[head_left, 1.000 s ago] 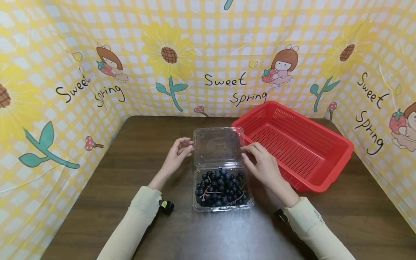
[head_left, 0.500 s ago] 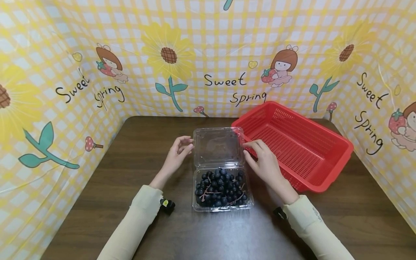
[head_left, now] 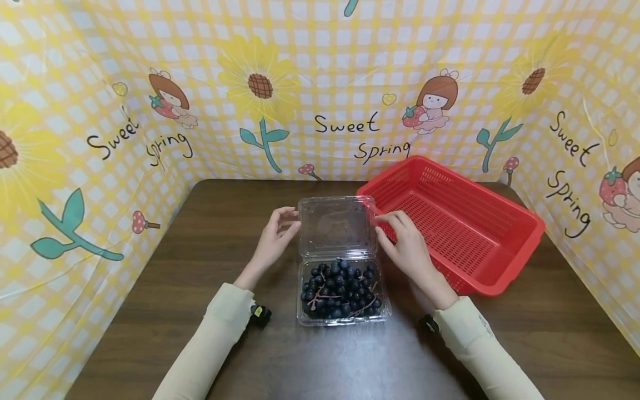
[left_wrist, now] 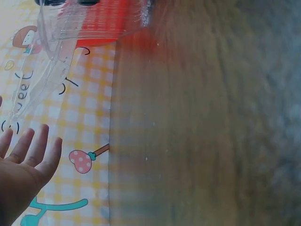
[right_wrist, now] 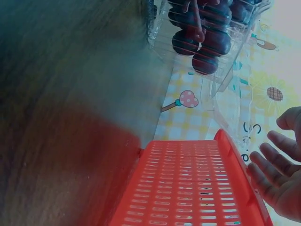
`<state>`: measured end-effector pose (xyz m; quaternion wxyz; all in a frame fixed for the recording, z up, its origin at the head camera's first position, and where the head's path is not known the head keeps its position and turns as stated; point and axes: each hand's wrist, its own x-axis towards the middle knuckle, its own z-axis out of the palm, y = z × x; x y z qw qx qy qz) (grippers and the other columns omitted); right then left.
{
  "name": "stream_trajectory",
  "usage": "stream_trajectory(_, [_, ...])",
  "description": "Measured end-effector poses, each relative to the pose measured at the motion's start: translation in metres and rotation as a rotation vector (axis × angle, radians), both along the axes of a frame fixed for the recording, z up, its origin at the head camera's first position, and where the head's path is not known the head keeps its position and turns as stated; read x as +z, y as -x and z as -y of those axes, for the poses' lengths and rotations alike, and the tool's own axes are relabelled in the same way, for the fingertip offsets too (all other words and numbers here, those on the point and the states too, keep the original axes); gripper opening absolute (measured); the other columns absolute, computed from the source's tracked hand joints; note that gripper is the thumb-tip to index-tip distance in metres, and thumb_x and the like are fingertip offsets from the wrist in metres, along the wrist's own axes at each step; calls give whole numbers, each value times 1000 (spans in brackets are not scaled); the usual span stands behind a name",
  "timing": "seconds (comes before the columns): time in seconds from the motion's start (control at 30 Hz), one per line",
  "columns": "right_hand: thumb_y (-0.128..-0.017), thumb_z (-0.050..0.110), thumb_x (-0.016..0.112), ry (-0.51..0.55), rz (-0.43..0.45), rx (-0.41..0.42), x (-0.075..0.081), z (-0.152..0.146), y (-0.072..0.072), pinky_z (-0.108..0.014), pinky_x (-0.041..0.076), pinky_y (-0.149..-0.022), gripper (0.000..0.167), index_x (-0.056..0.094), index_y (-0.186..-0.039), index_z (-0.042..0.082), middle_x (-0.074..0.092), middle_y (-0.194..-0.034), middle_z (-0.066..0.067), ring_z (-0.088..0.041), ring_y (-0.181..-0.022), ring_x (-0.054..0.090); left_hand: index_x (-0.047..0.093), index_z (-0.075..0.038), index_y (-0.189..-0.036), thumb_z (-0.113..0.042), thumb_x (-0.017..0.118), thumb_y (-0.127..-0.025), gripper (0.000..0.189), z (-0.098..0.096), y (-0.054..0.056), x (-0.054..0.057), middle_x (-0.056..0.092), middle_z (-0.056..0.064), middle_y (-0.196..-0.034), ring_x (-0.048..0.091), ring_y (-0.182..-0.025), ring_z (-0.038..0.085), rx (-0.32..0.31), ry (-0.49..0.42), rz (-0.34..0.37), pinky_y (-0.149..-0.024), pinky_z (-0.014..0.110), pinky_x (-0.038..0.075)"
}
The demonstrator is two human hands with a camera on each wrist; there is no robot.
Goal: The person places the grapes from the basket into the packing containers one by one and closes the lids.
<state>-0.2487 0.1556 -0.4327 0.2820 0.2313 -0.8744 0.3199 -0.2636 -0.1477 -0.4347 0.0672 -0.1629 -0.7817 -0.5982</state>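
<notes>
A clear plastic clamshell box point(head_left: 302, 318) stands on the table with its lid point(head_left: 336, 225) raised behind it. Dark grapes point(head_left: 340, 289) on thin stems fill the lower half. At the lid's left edge is my left hand point(head_left: 274, 236), fingers loosely bent, holding nothing; whether the fingertips touch the lid I cannot tell. My right hand point(head_left: 407, 244) is by the lid's right edge, also with relaxed fingers and nothing in them. The left wrist view shows the left fingers point(left_wrist: 36, 148) spread near the lid. In the right wrist view the right fingers point(right_wrist: 277, 162) are likewise apart.
A red perforated plastic basket point(head_left: 517, 272) stands at the back right, slanted, close behind my right hand. The brown wooden table point(head_left: 200, 222) is enclosed at the back and sides by a yellow checked cloth point(head_left: 340, 78) with sunflower prints.
My left hand has risen a little along the lid's edge. The right hand has shifted slightly right and up. The box, the grapes and the basket have stayed put.
</notes>
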Motion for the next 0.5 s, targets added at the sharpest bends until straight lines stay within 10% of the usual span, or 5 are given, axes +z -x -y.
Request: stream_trajectory(0.5, [-81, 16, 70, -34, -41, -81, 0, 0, 11, -43, 50, -77, 35, 63, -114, 7, 62, -103, -9, -24, -91, 57, 36, -7, -134, -22, 60, -91, 51, 1, 19, -29, 50, 12, -127, 54, -107, 28, 84, 186, -192, -92, 50, 44])
